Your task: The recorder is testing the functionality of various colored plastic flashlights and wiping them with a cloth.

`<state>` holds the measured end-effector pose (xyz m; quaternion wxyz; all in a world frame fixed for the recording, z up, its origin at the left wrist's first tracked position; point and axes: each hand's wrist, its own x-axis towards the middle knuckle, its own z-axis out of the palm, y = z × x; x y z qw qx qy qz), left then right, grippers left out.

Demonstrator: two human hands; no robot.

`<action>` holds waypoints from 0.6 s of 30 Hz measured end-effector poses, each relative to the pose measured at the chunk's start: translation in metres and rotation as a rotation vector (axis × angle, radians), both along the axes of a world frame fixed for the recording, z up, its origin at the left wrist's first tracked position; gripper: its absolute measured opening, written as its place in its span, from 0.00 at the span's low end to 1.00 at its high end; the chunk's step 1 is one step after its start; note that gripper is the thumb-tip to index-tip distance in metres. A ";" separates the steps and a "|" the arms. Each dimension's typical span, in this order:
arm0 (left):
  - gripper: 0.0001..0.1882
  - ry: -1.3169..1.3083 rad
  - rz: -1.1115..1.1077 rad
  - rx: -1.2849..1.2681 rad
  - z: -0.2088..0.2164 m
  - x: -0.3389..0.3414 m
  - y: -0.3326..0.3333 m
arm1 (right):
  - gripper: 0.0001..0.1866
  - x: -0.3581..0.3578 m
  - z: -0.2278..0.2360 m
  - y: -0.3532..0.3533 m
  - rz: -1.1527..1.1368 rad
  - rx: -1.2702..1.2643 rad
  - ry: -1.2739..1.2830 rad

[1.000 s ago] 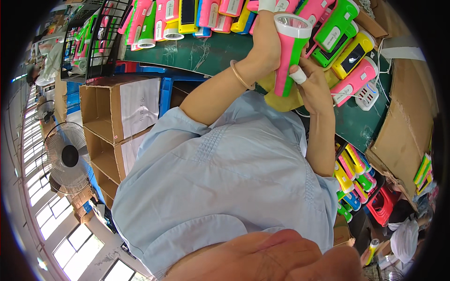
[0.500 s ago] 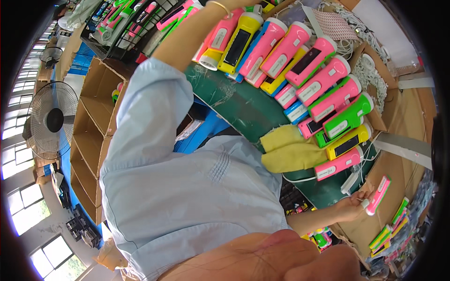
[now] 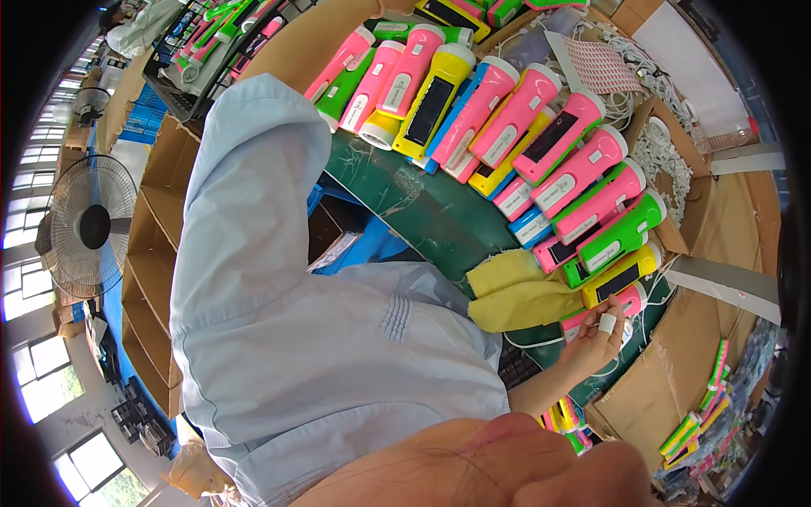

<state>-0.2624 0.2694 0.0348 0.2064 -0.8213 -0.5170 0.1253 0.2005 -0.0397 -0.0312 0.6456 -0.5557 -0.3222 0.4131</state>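
My right hand (image 3: 596,336) reaches over the nearest pink flashlight (image 3: 632,297), its bent fingers spread apart at the body; no firm grip shows. A white band or small white piece (image 3: 606,322) shows at one finger. A white cord (image 3: 536,344) runs from under that flashlight. Beside it lies a yellow flashlight (image 3: 621,279) with a dark panel, then a green one (image 3: 621,230) in the long row. My left arm stretches to the upper edge, where the left hand (image 3: 390,7) is mostly cut off beside more flashlights; its fingers are hidden.
Yellow gloves or cloth (image 3: 524,291) lie on the green tabletop (image 3: 397,198). A carton of white cords (image 3: 663,160) stands behind the row. Several pink, green and yellow pieces (image 3: 693,431) lie on the right. A black wire basket (image 3: 203,80) holds flashlights; a fan (image 3: 91,226) stands left.
My right hand has come back from the cardboard side to the nearest flashlight. The small pink-and-green piece it held is out of it. My left forearm has shifted left, uncovering more flashlights.
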 end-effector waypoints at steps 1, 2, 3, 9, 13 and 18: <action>0.18 0.007 -0.096 0.135 0.005 0.000 -0.006 | 0.10 -0.004 0.001 -0.002 0.012 -0.017 0.011; 0.15 0.017 -0.191 0.275 0.014 0.000 -0.012 | 0.09 -0.007 0.003 -0.004 0.026 -0.029 0.023; 0.12 0.059 -0.345 0.466 0.022 0.000 -0.016 | 0.11 -0.007 0.002 -0.007 0.072 -0.037 0.017; 0.20 -0.758 -0.437 0.224 0.090 0.082 -0.128 | 0.25 -0.011 0.014 -0.011 0.522 -0.068 0.014; 0.18 -0.822 -0.828 0.160 0.034 0.158 -0.183 | 0.37 -0.057 0.030 0.006 0.699 0.052 0.445; 0.44 -1.354 -0.575 0.109 -0.022 0.227 -0.242 | 0.18 -0.083 0.051 -0.038 0.321 0.070 -0.189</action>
